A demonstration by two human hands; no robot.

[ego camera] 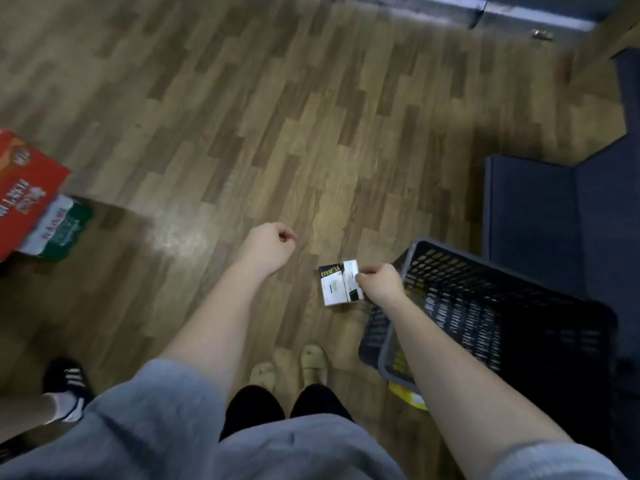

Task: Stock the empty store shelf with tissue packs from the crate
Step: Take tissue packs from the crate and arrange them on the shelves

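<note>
A red carton [24,192] is seen left on the wooden floor [242,116], with a green-and-white box [60,226] beside it.

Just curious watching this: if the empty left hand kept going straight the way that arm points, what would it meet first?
Probably only the bare wooden floor; nothing shows ahead of the left hand, though depth is hard to judge.

black-and-white tissue packs [341,284], dark perforated crate [485,306]

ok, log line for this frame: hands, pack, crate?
right hand: pinching tissue pack | left hand: loosely closed, empty | crate: dark, on floor at right | pack beside crate, above floor
</note>
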